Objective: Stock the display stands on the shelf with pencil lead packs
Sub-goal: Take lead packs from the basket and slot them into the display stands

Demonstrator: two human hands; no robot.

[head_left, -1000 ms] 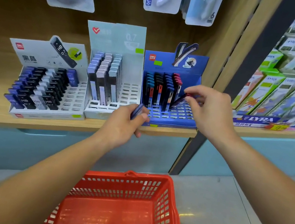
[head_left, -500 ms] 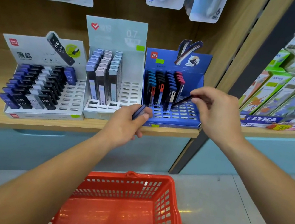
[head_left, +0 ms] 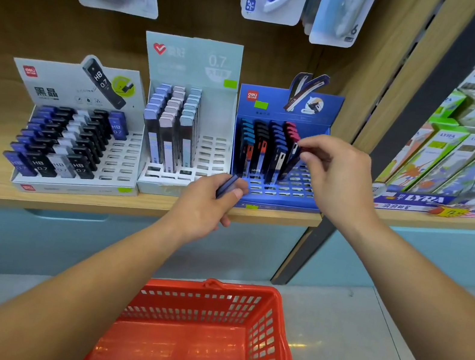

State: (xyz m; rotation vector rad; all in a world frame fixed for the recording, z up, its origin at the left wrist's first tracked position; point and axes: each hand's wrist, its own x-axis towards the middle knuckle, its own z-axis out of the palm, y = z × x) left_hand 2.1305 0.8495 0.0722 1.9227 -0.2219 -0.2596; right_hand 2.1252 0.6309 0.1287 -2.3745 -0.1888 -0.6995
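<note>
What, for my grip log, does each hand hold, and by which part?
Left hand: dark pack, lower end. Right hand: leaning pack, top end.

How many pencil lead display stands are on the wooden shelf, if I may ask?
3: a white cardboard stand at left, a pale green stand in the middle, a blue stand at right; none seems hidden.

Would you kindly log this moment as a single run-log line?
right hand: pinches tilted pack at blue stand | left hand: holds dark pack | red basket: few packs inside
</note>
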